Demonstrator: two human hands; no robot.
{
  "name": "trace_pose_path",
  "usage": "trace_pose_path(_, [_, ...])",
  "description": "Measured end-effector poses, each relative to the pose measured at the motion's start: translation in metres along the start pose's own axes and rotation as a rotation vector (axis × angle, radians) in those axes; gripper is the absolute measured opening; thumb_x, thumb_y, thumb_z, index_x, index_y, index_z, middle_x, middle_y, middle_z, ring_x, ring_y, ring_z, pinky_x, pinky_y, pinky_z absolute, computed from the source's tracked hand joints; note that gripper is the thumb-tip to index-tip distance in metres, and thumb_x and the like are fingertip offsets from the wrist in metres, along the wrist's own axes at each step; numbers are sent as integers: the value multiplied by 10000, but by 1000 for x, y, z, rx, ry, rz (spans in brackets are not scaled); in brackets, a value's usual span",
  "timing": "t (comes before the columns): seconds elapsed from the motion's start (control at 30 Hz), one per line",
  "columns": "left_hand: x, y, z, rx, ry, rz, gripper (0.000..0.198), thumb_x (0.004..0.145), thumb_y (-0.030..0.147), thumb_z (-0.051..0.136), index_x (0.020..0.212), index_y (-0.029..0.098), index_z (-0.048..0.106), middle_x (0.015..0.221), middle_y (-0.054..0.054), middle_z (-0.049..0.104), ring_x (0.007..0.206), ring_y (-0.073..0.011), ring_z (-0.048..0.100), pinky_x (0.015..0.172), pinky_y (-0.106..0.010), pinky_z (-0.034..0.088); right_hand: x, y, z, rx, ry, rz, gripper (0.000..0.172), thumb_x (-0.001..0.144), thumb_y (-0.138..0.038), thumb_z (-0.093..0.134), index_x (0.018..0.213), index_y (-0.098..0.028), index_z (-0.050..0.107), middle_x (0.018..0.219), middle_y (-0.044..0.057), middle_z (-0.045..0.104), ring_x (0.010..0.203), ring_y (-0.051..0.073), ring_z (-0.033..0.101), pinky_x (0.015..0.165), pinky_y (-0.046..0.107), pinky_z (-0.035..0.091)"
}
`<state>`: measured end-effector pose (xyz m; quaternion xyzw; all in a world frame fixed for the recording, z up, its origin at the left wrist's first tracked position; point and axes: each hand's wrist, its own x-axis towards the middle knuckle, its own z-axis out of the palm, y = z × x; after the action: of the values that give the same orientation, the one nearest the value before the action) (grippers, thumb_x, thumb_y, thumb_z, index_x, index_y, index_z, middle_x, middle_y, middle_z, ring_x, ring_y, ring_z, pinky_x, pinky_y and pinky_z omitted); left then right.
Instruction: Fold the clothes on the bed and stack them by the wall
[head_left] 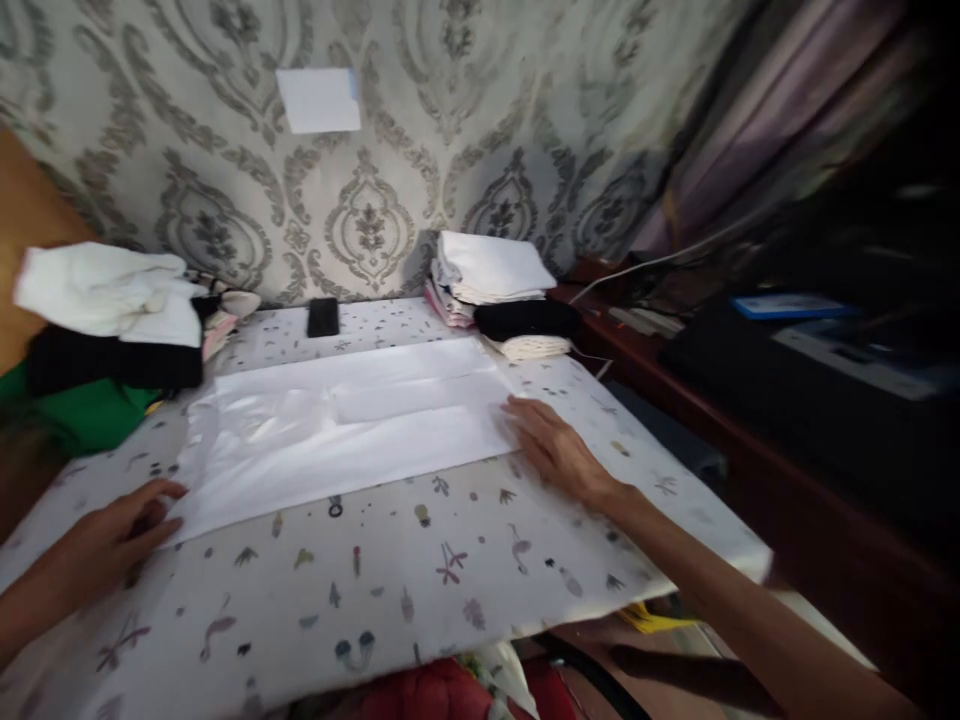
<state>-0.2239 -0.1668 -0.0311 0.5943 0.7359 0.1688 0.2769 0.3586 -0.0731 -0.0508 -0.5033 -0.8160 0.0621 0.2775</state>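
A white garment, folded into a long strip, lies flat across the patterned cover, with creases at its left end. My left hand is at the garment's near left corner, its fingers loosely bent and its thumb apart from them. At the opposite end, my right hand rests with outstretched, slightly blurred fingers on the garment's right edge. I see neither hand gripping the fabric.
A stack of folded clothes stands at the back right. A loose clothes pile sits at the left. Between them lies a black phone-like object. A dark red wooden surface borders the printed cover on the right.
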Motion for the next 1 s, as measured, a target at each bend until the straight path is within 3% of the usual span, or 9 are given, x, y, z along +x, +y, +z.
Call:
trace_pose_path(0.07, [-5,12,-2,74,19,24,428,676,621,617,950,292,606,599,57,553,537,-210,545,539,-299,412,-2,3,3,37,-83,-34,349,971,-365,421,1200,-240,652,1345,130,628,1250,306,597,1063,523,490])
trace_pose_path(0.13, [-6,24,-7,164,43,67,463,728,656,563,974,268,617,652,26,589,599,-221,569,585,-308,417,3,7,2,34,-60,15,331,963,-389,440,1146,-244,674,1284,129,666,1203,322,630,1033,538,512])
trace_pose_path(0.23, [1,43,-16,260,95,127,473,825,651,483,1047,255,617,770,-8,647,691,-225,601,652,-309,434,24,-5,2,86,-64,52,323,961,-410,462,1151,-251,670,1236,120,691,1120,321,670,890,486,587])
trace_pose_path(0.33, [21,62,-16,314,93,287,400,888,531,470,1135,246,604,982,-46,678,895,-242,631,779,-319,472,57,-49,17,214,-162,-32,311,964,-411,487,1163,-249,663,1241,109,688,1054,289,689,792,410,603])
trace_pose_path(0.47, [59,78,-5,503,77,500,396,872,246,453,1251,209,560,1206,-100,617,1135,-276,563,951,-390,451,108,-121,67,339,-343,-188,317,956,-380,529,1221,-246,640,1224,98,678,970,243,697,852,402,574])
trace_pose_path(0.63, [97,78,-1,511,76,448,265,831,151,462,1054,204,594,1086,-93,644,1054,-272,581,884,-381,467,169,-180,127,258,-392,-191,447,978,-421,538,1355,-181,556,1264,143,613,1180,283,582,991,425,474])
trace_pose_path(0.73, [107,75,-6,396,69,479,270,793,121,463,1013,213,589,1021,-59,642,989,-246,595,855,-362,480,196,-193,149,197,-391,-233,383,1013,-309,456,1357,-171,553,1211,141,605,1170,276,546,999,414,434])
trace_pose_path(0.83, [109,73,-10,343,18,616,521,754,57,461,1225,249,574,1196,-60,611,1107,-238,570,943,-359,468,211,-193,163,162,-445,-306,308,972,-253,518,1260,-192,608,1156,115,597,1085,257,548,971,399,425])
trace_pose_path(1.0, [109,78,-11,553,-109,696,555,796,-9,433,1228,283,623,1339,-80,557,1219,-249,510,969,-372,456,217,-183,169,176,-481,-417,209,886,-242,631,1090,-196,648,1152,103,578,1082,258,521,955,388,419])
